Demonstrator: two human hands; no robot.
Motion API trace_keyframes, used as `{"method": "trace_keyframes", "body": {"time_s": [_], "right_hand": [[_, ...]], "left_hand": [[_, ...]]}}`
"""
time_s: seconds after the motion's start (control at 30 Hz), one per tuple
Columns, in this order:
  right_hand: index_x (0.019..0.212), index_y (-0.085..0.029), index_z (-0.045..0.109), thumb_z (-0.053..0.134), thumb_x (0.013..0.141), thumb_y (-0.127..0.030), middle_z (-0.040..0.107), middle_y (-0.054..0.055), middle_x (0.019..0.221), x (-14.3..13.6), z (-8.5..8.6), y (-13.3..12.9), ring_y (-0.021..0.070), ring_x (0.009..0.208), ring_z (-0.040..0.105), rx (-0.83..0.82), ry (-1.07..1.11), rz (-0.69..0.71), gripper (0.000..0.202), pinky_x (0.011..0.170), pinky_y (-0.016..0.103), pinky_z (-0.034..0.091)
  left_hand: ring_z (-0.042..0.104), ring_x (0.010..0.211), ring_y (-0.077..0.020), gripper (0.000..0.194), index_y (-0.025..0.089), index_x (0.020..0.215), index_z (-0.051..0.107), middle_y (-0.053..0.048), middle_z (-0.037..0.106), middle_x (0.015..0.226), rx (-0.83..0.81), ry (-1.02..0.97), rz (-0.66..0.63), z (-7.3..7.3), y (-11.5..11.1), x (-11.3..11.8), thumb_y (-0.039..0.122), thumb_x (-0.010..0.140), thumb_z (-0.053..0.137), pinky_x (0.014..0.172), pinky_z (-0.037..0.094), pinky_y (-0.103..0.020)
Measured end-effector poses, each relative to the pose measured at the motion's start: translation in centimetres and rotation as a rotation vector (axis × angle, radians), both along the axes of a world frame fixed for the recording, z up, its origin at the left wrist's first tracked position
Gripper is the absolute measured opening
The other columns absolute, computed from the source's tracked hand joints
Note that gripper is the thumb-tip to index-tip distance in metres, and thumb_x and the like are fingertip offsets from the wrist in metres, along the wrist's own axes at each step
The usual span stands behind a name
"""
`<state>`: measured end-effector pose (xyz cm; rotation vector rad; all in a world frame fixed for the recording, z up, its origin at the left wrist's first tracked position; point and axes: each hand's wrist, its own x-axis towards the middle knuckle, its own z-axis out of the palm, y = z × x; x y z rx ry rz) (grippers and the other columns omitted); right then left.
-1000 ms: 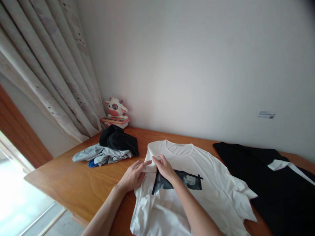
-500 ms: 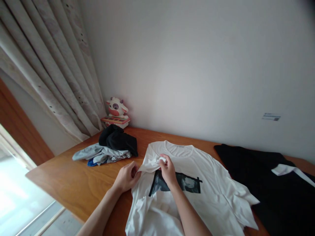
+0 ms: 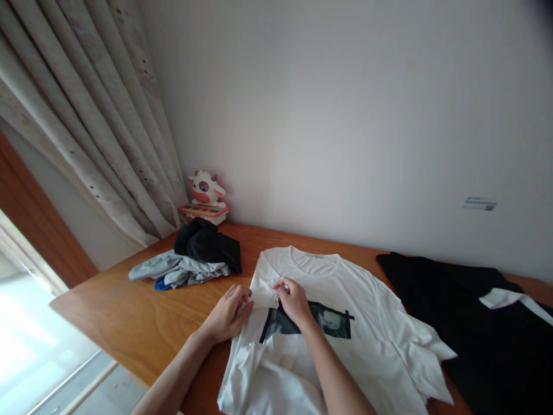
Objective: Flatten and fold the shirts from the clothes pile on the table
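Note:
A white T-shirt (image 3: 367, 300) with a dark printed picture across its chest lies spread on the wooden table, collar towards the wall. My left hand (image 3: 227, 314) is at the shirt's left edge, fingers curled against the sleeve cloth, with thumb and forefinger at its end. Just right of it, my right hand (image 3: 294, 301) pinches a gathered bit of the same sleeve above the print. My right forearm crosses over the lower part of the shirt, where the cloth is bunched.
A crumpled pile of black clothing (image 3: 207, 245) and grey clothing (image 3: 190, 272) lies at the back left, before a toy cow keyboard (image 3: 205, 202). On the right is a black garment (image 3: 484, 340) with a white strip (image 3: 503, 298). Wall and curtain (image 3: 108, 127) bound the wooden table (image 3: 129, 314).
The sleeve cloth between my hands has dropped lower and lies flatter. My right hand has shifted slightly left, and the fingers of my left hand have loosened a little.

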<state>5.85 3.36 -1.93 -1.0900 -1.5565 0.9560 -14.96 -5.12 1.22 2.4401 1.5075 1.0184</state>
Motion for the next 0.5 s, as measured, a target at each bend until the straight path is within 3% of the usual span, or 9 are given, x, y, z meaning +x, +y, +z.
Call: {"method": "trace_keyframes", "body": {"time_s": [0.1, 0.3, 0.4, 0.5], "right_hand": [[0.069, -0.023, 0.068, 0.051, 0.074, -0.027, 0.070, 0.001, 0.073, 0.3, 0.1, -0.1, 0.0178, 0.063, 0.062, 0.016, -0.017, 0.031, 0.018, 0.067, 0.027, 0.045], [0.094, -0.020, 0.067, 0.049, 0.077, -0.031, 0.067, 0.001, 0.072, 0.9, -0.1, -0.4, 0.0185, 0.062, 0.058, -0.008, 0.028, -0.020, 0.027, 0.062, 0.028, 0.045], [0.096, -0.020, 0.068, 0.051, 0.077, -0.034, 0.064, -0.001, 0.068, 1.0, 0.0, -0.4, 0.0167, 0.056, 0.053, -0.013, 0.051, -0.012, 0.028, 0.057, 0.027, 0.043], [0.095, -0.020, 0.068, 0.052, 0.078, -0.036, 0.062, -0.002, 0.066, 0.9, -0.1, -0.3, 0.0158, 0.053, 0.050, -0.018, 0.076, -0.013, 0.029, 0.054, 0.026, 0.041]], "left_hand": [[0.067, 0.081, -0.0187, 0.006, 0.024, 0.099, 0.050, -0.004, 0.068, 0.092, 0.000, -0.010, -0.020, -0.3, -0.5, 0.2, 0.024, 0.094, 0.051, 0.073, 0.052, -0.029], [0.067, 0.082, -0.0225, 0.023, 0.023, 0.107, 0.053, -0.005, 0.066, 0.091, -0.069, 0.068, 0.055, 0.0, -0.1, 0.6, 0.035, 0.088, 0.060, 0.074, 0.053, -0.033], [0.065, 0.081, -0.0243, 0.014, 0.023, 0.094, 0.057, -0.006, 0.065, 0.087, -0.087, 0.118, 0.083, 0.1, 0.5, 0.6, 0.034, 0.086, 0.059, 0.074, 0.052, -0.035], [0.064, 0.081, -0.0227, 0.008, 0.023, 0.086, 0.050, -0.004, 0.064, 0.086, -0.039, 0.033, 0.007, 0.1, 0.5, 0.4, 0.023, 0.080, 0.056, 0.074, 0.052, -0.034]]}}
